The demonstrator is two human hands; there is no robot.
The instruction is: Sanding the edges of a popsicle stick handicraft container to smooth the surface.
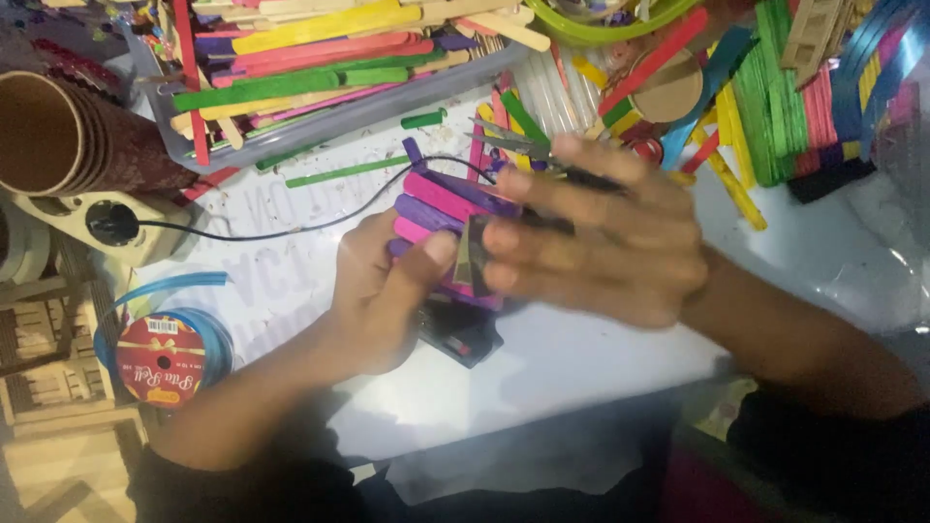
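Note:
A small box-like piece built from pink and purple craft sticks (448, 208) sits between both hands above the white table (581, 358). My left hand (383, 291) grips it from the left, thumb pressed on its near face. My right hand (605, 232) covers its right side with fingers spread over it, touching a small dark strip (473, 257) on the front. Under the piece lies a dark object (463, 334), partly hidden. Scissors (513, 145) lie just behind my right hand.
A clear tray (320, 121) of coloured craft sticks stands at the back left. More sticks and a round cardboard disc (668, 92) lie at the back right. A brown cup stack (58, 136), a power strip (107, 228) with black cable and a blue ribbon spool (160, 358) sit at left.

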